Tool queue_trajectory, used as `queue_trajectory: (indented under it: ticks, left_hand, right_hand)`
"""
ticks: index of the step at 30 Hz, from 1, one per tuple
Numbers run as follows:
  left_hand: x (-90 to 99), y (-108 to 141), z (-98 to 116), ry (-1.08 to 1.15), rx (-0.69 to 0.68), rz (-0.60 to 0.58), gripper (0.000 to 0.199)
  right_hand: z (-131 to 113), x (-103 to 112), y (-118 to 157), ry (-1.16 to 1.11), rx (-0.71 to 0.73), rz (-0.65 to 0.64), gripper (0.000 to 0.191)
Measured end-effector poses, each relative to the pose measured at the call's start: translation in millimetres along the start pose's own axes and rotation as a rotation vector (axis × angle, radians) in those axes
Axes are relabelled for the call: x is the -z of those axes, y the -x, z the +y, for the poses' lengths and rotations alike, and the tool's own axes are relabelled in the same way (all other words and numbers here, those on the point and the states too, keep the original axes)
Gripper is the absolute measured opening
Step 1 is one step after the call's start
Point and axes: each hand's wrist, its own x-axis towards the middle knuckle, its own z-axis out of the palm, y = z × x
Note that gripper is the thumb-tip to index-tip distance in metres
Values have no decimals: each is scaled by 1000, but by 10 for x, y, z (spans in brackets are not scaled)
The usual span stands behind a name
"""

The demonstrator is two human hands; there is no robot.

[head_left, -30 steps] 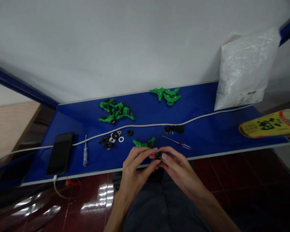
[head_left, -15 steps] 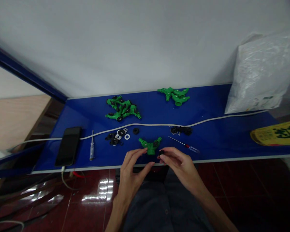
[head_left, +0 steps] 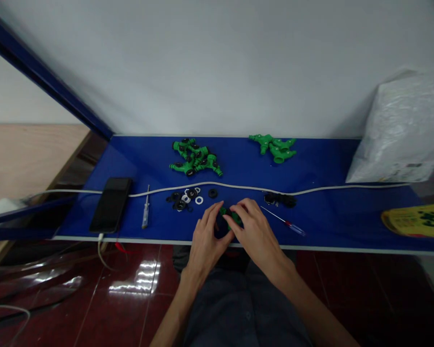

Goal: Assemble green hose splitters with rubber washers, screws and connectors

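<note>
Near the front edge of the blue table, my left hand [head_left: 208, 239] is curled round the left side of a green Y-shaped connector [head_left: 235, 218]. My right hand [head_left: 255, 230] grips the same connector from the right, its fingers covering most of it. Whether the small black part is still in my right fingers is hidden. Black and white rings [head_left: 185, 198] lie left of my hands, with one black ring [head_left: 212, 193] just beyond them. To the right are small black parts and screws [head_left: 280, 199] and a screwdriver [head_left: 287, 223].
Green connectors with black parts [head_left: 195, 159] lie at the back; plain green ones [head_left: 275, 146] are further right. A white cable [head_left: 231, 185] crosses the table. A phone [head_left: 111, 205] and a clear screwdriver [head_left: 145, 212] are left; a plastic bag [head_left: 401, 130] and yellow package [head_left: 417, 220] are right.
Both hands have closed in on the green connector, which now shows only between the fingers. My right hand has moved over its right side. The camera view has shifted and tilted slightly.
</note>
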Motion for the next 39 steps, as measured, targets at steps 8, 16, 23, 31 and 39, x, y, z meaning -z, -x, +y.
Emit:
queue_trajectory:
  ticks: [8, 16, 23, 31, 39]
  left_hand:
    - [23, -13, 54, -56, 26, -34, 53]
    - [-22, 3, -12, -92, -8, 1, 59]
    - [-20, -15, -18, -130, -26, -15, 63]
    - [-41, 3, -18, -191, -43, 16, 59]
    - [-42, 4, -17, -180, -52, 34, 58]
  right_hand:
    - [-34, -54, -30, 125, 39, -67, 9]
    - [1, -54, -58, 120, 49, -140, 8]
    - [-49, -109, -69, 156, -62, -108, 4]
    - [299, 207, 110, 131, -54, 146, 18]
    - [860, 326, -90, 291, -82, 149, 27]
